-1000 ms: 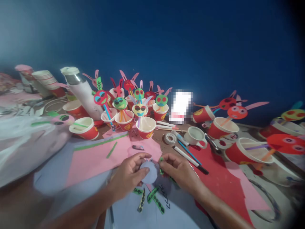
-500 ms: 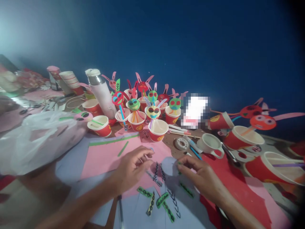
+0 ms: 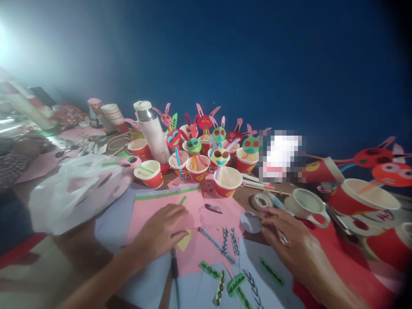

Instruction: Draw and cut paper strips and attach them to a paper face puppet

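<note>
Between my wrists lie green patterned strips point(image 3: 236, 285), and a pen point(image 3: 174, 268) runs back from under my left palm. My left hand point(image 3: 161, 231) lies released and flat on the pink sheet point(image 3: 154, 210), thumb on a yellow scrap point(image 3: 184, 241). My right hand point(image 3: 289, 242) is stretched out, gripping nothing, fingertips touching the pale paper disc point(image 3: 250, 222). I judge a light touch at its rim best, so it does not crease. Beyond my fingertips sit a tape roll point(image 3: 261, 201), a white mug point(image 3: 305, 205) and paper cups point(image 3: 228, 182).
</note>
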